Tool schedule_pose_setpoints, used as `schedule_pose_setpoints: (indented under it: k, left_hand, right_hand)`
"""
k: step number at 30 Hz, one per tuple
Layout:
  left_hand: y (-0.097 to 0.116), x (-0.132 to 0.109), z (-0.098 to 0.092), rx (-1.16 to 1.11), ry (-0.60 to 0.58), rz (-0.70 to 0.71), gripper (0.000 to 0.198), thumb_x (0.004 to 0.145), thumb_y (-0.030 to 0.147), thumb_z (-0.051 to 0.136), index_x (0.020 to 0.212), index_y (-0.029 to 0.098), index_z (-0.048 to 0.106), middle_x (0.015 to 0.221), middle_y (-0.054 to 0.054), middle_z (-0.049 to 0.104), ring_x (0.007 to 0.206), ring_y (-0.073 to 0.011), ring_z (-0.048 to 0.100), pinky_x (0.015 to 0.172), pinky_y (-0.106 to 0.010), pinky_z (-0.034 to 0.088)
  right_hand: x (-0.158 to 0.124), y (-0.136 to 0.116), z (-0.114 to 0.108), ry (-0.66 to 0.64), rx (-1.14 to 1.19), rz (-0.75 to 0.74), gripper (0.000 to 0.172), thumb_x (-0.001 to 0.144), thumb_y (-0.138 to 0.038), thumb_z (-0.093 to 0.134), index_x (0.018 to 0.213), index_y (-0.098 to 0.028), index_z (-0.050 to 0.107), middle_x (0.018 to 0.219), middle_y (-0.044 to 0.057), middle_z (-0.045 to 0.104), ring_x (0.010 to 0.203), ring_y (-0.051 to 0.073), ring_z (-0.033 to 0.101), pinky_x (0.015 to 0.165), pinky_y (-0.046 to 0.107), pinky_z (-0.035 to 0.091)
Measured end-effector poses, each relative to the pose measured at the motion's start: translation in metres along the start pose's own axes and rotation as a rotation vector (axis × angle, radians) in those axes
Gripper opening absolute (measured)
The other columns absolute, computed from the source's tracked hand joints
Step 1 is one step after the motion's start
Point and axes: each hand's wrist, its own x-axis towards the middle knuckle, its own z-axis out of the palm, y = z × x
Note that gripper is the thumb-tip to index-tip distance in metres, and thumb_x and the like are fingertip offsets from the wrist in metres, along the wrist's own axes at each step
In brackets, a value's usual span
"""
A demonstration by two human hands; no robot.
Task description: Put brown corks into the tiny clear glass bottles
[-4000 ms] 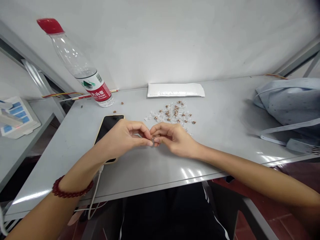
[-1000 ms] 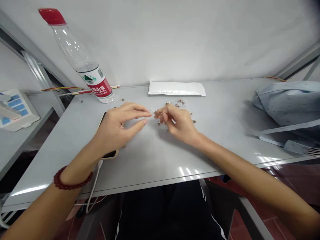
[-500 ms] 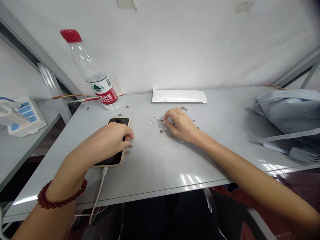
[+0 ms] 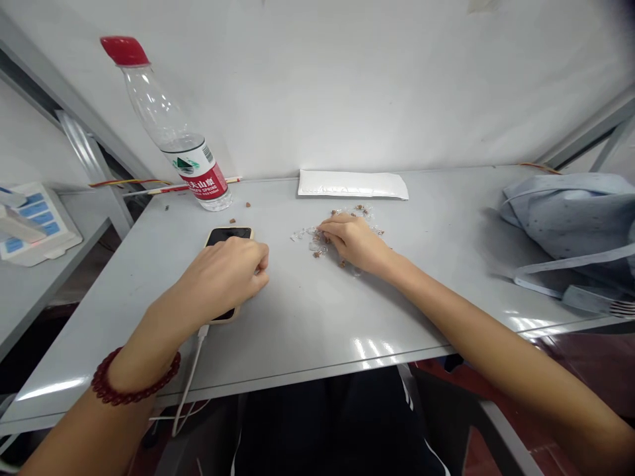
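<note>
Clear plastic scraps (image 4: 303,234) and small brown bits (image 4: 317,254) lie in a loose scatter on the far middle of a grey table (image 4: 297,344), with a few more bits left of them, near a phone (image 4: 229,235). The right hand (image 4: 354,243) rests on the table at the near edge of the scatter, its fingers (image 4: 330,228) stretched left and together, their tips among the scraps. Whether they pinch anything is hidden. The left hand (image 4: 223,274), well apart from the right, lies curled over the phone, with its fingertips turned down; whether it holds something cannot be told. A red bead bracelet (image 4: 133,377) circles the left wrist, and a white charging cable (image 4: 191,377) runs from the phone over the near edge. At the far left stands a plastic water bottle (image 4: 173,139) with a red cap, tilted in the view. A white padded envelope (image 4: 352,184) lies along the far edge, and a pale blue cloth bag (image 4: 570,218) sits at the right.
</note>
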Motion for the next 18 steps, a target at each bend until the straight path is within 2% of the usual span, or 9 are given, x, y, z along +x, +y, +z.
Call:
schedule_pose_setpoints:
  k: [6, 9, 12, 15, 18]
  left_hand:
    - [0.016, 0.009, -0.01, -0.226, 0.051, -0.047, 0.009, 0.071, 0.021, 0.057, 0.063, 0.024, 0.061, 0.055, 0.002, 0.063, 0.047, -0.0172, 0.056, 0.046, -0.028, 0.038]
    - [0.023, 0.012, -0.01, -0.364, 0.123, -0.058, 0.008, 0.074, 0.025, 0.06, 0.069, 0.024, 0.067, 0.056, 0.002, 0.063, 0.049, -0.0158, 0.057, 0.049, -0.028, 0.042]
    - [0.029, 0.012, -0.008, -0.512, 0.22, -0.055, 0.009, 0.078, 0.027, 0.064, 0.075, 0.024, 0.072, 0.069, 0.001, 0.071, 0.056, -0.0149, 0.06, 0.054, -0.027, 0.048]
    - [0.036, 0.011, -0.007, -0.685, 0.331, -0.106, 0.007, 0.08, 0.027, 0.068, 0.078, 0.024, 0.073, 0.079, 0.0, 0.075, 0.067, -0.0161, 0.065, 0.06, -0.027, 0.054]
    - [0.04, 0.01, -0.007, -0.822, 0.371, -0.128, 0.004, 0.081, 0.027, 0.072, 0.08, 0.024, 0.074, 0.081, -0.001, 0.076, 0.073, -0.017, 0.069, 0.063, -0.027, 0.058]
  right_hand:
    - [0.0, 0.001, -0.003, -0.024, -0.179, 0.043, 0.024, 0.088, -0.004, 0.046, 0.083, -0.017, 0.065, 0.083, 0.007, 0.057, 0.076, 0.019, 0.05, 0.069, 0.034, 0.039]
    - [-0.001, -0.003, -0.005, 0.004, -0.137, 0.049, 0.024, 0.086, -0.003, 0.046, 0.088, -0.017, 0.065, 0.087, 0.008, 0.061, 0.078, 0.019, 0.053, 0.071, 0.034, 0.041]
    - [-0.005, -0.014, -0.008, 0.066, 0.163, 0.066, 0.02, 0.088, -0.007, 0.05, 0.095, -0.016, 0.066, 0.096, 0.008, 0.065, 0.084, 0.018, 0.059, 0.078, 0.035, 0.046]
    - [-0.01, -0.03, -0.009, -0.018, 0.55, 0.115, 0.015, 0.09, -0.015, 0.054, 0.1, -0.016, 0.066, 0.094, 0.006, 0.067, 0.081, 0.016, 0.063, 0.08, 0.035, 0.051]
    - [-0.014, -0.042, -0.008, -0.076, 0.735, 0.125, 0.012, 0.089, -0.015, 0.058, 0.096, -0.017, 0.067, 0.086, 0.002, 0.068, 0.08, 0.014, 0.064, 0.081, 0.034, 0.053]
